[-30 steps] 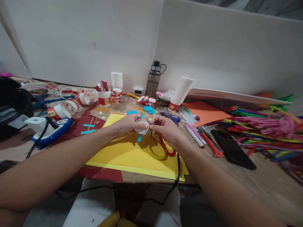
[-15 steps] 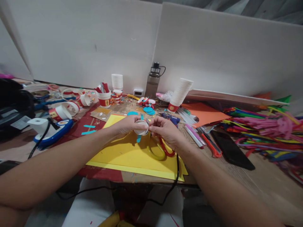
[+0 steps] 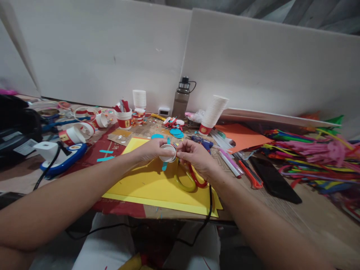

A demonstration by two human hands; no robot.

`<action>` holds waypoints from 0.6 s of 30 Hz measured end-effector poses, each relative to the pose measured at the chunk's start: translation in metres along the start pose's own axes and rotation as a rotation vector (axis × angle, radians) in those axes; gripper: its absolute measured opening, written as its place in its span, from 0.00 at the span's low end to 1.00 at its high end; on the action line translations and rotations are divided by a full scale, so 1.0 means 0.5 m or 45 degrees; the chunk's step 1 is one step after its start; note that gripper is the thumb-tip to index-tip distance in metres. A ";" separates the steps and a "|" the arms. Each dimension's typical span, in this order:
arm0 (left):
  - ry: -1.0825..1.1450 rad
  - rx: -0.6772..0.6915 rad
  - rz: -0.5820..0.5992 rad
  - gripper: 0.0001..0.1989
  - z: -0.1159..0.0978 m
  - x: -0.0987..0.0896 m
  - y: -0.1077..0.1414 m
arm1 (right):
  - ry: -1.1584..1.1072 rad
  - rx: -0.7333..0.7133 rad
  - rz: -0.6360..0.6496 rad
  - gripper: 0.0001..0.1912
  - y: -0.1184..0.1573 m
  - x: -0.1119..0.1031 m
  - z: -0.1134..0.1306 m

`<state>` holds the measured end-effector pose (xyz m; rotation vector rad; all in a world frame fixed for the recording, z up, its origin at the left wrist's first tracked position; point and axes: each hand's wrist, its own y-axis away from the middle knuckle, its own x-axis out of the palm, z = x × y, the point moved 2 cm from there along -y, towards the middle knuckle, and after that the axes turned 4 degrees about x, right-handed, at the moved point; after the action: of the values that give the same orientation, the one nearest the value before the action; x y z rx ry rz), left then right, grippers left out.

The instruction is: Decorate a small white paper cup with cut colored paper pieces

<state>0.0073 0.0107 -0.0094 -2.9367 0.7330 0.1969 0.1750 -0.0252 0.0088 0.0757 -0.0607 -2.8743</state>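
My left hand (image 3: pixel 154 150) is closed on a small white paper-cup piece (image 3: pixel 168 153), its thumb lying across the round face. Blue paper strips (image 3: pixel 164 165) stick out from the top and bottom of this piece. At its right edge, the fingers of my right hand (image 3: pixel 189 152) are pinched together; what they hold, if anything, is too small to make out. Below both hands lie yellow paper sheets (image 3: pixel 146 187). Scissors with yellow and red handles (image 3: pixel 187 183) rest on the sheets under my right hand, their blades hidden.
Blue paper discs (image 3: pixel 176 132), a dark glue gun (image 3: pixel 204 142) and stacked paper cups (image 3: pixel 213 114) stand or lie beyond my hands. To the right are markers (image 3: pixel 230 163), an orange cutter (image 3: pixel 251 174), a phone (image 3: pixel 274 180) and pipe cleaners (image 3: pixel 317 150). A bottle (image 3: pixel 181 99) stands behind.
The camera view has shifted slightly. Both hands keep nearly the same pose around the cup piece.
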 end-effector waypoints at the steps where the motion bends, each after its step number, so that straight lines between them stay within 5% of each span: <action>1: -0.017 0.004 -0.004 0.18 -0.001 0.000 0.001 | 0.004 -0.003 -0.004 0.15 0.000 0.000 0.000; 18: -0.132 0.024 -0.033 0.18 -0.013 0.002 0.005 | 0.048 -0.021 -0.012 0.15 -0.004 -0.002 -0.005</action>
<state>0.0076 0.0074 -0.0035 -2.8908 0.6784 0.3347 0.1757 -0.0229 0.0065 0.1268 -0.0293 -2.8814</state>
